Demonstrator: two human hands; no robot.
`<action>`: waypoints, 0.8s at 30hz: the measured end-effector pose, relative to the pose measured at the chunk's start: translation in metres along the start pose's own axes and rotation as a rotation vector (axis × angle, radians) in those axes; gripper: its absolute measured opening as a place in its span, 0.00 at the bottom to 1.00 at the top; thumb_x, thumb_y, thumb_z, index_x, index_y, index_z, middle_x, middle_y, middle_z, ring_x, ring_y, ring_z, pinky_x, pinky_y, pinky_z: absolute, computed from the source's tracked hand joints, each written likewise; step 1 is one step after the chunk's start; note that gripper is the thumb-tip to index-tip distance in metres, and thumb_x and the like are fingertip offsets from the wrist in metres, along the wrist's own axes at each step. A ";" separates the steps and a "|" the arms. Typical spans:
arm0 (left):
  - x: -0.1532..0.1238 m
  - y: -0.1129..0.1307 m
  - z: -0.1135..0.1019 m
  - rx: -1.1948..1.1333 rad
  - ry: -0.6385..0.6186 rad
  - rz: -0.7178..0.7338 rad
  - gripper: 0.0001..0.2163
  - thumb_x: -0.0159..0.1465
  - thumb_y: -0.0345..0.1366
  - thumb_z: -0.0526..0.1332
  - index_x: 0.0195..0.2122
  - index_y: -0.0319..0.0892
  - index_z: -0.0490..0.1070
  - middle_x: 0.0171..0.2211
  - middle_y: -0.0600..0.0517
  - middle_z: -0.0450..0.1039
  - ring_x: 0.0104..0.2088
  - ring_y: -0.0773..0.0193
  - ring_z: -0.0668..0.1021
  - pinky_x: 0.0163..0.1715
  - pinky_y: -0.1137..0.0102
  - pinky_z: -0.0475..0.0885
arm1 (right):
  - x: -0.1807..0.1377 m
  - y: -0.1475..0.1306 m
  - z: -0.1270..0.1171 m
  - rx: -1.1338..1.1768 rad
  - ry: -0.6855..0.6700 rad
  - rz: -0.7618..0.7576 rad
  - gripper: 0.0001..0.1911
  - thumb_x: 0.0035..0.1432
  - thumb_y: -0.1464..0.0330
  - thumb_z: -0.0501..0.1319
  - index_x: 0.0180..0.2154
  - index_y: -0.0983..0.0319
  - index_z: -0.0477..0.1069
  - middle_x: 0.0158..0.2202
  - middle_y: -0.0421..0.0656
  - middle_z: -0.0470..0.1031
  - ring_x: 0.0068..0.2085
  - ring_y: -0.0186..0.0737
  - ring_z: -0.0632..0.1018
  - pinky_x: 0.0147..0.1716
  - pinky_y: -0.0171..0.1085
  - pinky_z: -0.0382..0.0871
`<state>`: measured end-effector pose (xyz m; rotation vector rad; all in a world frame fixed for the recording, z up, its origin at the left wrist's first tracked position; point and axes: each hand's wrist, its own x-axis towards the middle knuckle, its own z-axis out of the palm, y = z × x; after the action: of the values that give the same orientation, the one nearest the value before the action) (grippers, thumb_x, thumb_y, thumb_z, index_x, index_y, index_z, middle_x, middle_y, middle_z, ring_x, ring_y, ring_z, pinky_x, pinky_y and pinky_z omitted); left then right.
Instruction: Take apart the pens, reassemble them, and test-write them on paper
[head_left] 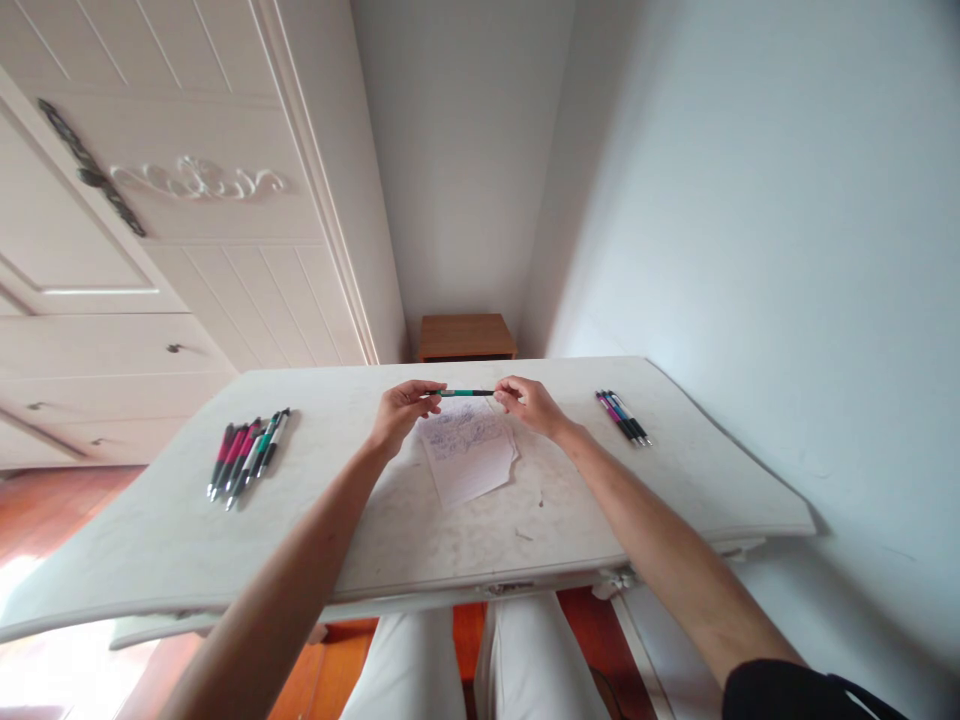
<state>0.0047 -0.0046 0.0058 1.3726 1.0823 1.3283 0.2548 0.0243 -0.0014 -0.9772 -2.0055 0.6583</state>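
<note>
Green pen [466, 393] held at both ends
Left hand [401, 412] pinches its left end, right hand [531, 403] its right; cabinet drawers [90, 348] at left closed.

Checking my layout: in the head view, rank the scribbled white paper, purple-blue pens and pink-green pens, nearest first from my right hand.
1. Scribbled white paper, centre
2. Purple-blue pens, right side
3. Pink-green pens, left side

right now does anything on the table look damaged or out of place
The scribbled paper has a jagged right edge, perhaps torn, and small dark marks break the white tabletop nearer the front; scratches or debris, I cannot tell.
</note>
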 end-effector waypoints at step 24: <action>0.003 -0.002 0.000 -0.011 0.065 0.049 0.17 0.47 0.44 0.72 0.34 0.38 0.76 0.28 0.49 0.78 0.26 0.67 0.74 0.27 0.71 0.67 | -0.001 -0.005 0.001 -0.023 0.065 -0.080 0.08 0.59 0.64 0.56 0.33 0.62 0.70 0.27 0.40 0.72 0.28 0.34 0.73 0.30 0.32 0.66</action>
<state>0.0049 -0.0013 0.0041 1.3646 1.0890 1.4209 0.2528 0.0210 0.0013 -0.9158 -1.9878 0.5544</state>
